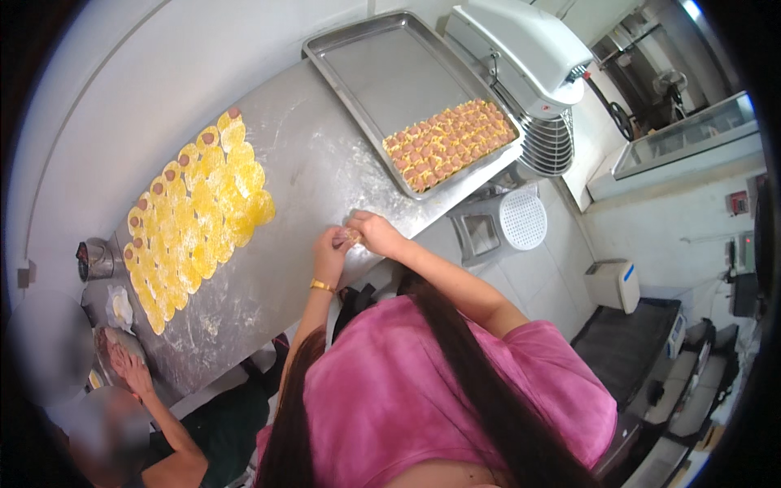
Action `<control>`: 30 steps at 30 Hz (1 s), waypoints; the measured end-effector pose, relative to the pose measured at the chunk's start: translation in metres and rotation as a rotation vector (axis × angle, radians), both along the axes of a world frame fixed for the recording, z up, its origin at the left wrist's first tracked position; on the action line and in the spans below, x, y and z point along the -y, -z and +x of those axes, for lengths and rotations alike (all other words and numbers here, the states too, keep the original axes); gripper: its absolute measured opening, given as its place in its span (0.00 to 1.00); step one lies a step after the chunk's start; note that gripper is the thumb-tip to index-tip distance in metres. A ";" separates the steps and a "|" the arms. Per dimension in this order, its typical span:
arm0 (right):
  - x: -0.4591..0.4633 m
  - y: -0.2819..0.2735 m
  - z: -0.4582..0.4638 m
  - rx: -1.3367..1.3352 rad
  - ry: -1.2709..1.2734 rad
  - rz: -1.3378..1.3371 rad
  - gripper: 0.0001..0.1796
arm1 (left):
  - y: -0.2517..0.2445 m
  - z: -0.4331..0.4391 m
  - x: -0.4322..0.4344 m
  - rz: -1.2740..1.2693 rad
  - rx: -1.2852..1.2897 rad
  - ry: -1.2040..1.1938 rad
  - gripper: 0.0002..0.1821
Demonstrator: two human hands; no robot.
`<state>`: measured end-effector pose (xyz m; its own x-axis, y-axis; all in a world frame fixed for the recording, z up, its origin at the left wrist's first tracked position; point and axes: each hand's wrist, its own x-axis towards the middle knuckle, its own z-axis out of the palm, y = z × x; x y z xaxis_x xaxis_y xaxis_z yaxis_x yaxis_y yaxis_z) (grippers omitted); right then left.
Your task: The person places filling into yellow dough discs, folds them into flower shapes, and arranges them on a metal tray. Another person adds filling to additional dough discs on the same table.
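My left hand (330, 250), with a yellow band at the wrist, holds a small meat-filled dumpling (349, 236) near the table's front edge. The fingers of my right hand (378, 233) pinch the same dumpling from the other side, hiding part of it. To the left, round yellow dough wrappers (210, 213) lie overlapping in rows, dusted with flour. Small balls of meat filling (170, 175) sit on several wrappers along the far side. Beyond my hands is a large metal tray (390, 67), with closely packed open-topped dumplings (451, 143) at its near right end.
The steel table (299, 152) carries flour smears. A co-worker's hand (131, 372) rests in meat filling at the left end, near a metal container (96, 259). Behind the tray stands a white dough mixer (518, 49). A stool (523, 221) is right of the table.
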<state>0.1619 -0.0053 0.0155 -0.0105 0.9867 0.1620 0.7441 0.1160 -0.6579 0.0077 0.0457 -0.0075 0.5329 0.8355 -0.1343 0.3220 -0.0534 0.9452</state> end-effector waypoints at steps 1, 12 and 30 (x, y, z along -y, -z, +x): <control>-0.002 -0.003 0.008 -0.039 -0.015 0.016 0.12 | -0.003 0.000 0.000 -0.047 0.032 -0.034 0.15; -0.047 -0.103 0.331 -0.393 0.026 -0.099 0.27 | 0.005 -0.058 0.048 0.009 0.075 -0.654 0.17; -0.129 -0.048 0.508 0.586 -0.594 -0.262 0.15 | -0.017 -0.065 0.203 -0.248 -0.077 -1.093 0.15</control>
